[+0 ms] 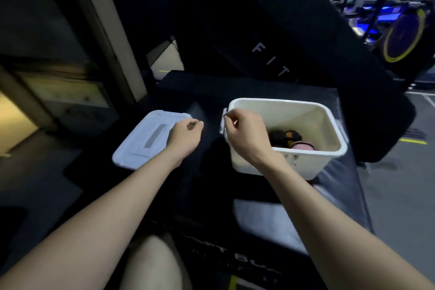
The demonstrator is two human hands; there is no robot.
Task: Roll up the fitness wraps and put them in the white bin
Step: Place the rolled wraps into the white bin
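The white bin [329, 125] stands on a black padded mat at the right. Inside it lie a rolled black-and-orange wrap [285, 138] and a pink roll [303, 146]. My right hand [243, 134] hovers over the bin's left rim with its fingers curled in a pinch. My left hand [187, 134] is level with it, just left, over the edge of the bin's lid, and also pinches. A black wrap [213, 155] appears to hang between the two hands; it is hard to make out against the dark mat.
The bin's white lid [146, 139] lies flat on the mat to the left. A black upright pad lettered "FIT" [270, 61] rises behind. A wall and doorframe stand at the left, gym machines at the far right. My knee [150, 263] shows at the bottom.
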